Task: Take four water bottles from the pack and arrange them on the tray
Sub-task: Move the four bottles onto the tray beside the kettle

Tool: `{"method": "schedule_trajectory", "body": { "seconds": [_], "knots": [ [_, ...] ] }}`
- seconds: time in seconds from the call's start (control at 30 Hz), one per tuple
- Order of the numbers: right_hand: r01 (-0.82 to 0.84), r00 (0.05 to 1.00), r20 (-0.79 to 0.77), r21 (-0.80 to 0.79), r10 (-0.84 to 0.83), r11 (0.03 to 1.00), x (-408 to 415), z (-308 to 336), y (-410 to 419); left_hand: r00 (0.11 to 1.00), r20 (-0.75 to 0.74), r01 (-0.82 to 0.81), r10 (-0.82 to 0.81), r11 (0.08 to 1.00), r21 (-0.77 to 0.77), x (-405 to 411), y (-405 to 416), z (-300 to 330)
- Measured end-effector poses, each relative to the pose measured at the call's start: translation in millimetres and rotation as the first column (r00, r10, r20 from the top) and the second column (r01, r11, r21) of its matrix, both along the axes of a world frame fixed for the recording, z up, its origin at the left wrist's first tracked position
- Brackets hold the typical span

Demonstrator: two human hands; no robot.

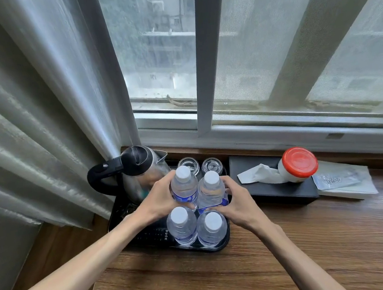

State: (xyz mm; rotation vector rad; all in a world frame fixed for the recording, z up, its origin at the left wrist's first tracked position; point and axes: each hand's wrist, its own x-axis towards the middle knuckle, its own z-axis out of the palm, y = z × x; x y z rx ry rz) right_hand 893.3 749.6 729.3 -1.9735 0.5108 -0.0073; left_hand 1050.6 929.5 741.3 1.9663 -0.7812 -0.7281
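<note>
left hand [161, 199] grips far-left bottle [184, 189] | right hand [237, 203] grips far-right bottle [211, 191] | blue labels probably unreadable

A big window [257, 44] with a white frame lets in soft grey daylight. A pale curtain [32, 105] hangs beside it. The brown wooden worktop [228, 275] sits below.

Both bare forearms come in from the bottom corners and angle toward each other. Left hand [160, 202] is curled round the side of a bottle [183, 187], thumb up near the neck. Right hand [236, 201] is cupped on the next bottle [211, 191], fingers [227, 181] wrapped round its far side.
</note>
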Motion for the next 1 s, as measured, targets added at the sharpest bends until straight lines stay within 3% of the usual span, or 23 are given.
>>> {"method": "schedule_trajectory", "body": {
  "seconds": [0.2,0.53,0.77,1.0],
  "knots": [
    [-0.072,0.997,-0.007,0.03,0.073,0.997,2,4,-4,0.997,0.024,0.077,-0.077,0.997,-0.009,-4,5,5],
    [-0.137,0.99,-0.016,0.162,0.142,0.977,1,4,-20,0.982,-0.07,0.176,-0.177,0.984,-0.02,8,2,6],
    [-0.167,0.984,-0.014,0.237,0.176,0.957,-3,9,-24,0.957,-0.221,0.184,-0.187,0.982,-0.034,16,8,0],
    [-0.155,0.987,0.012,0.286,0.158,0.946,-7,12,-22,0.956,-0.236,0.166,-0.175,0.984,-0.057,17,16,-2]
  ]
}}
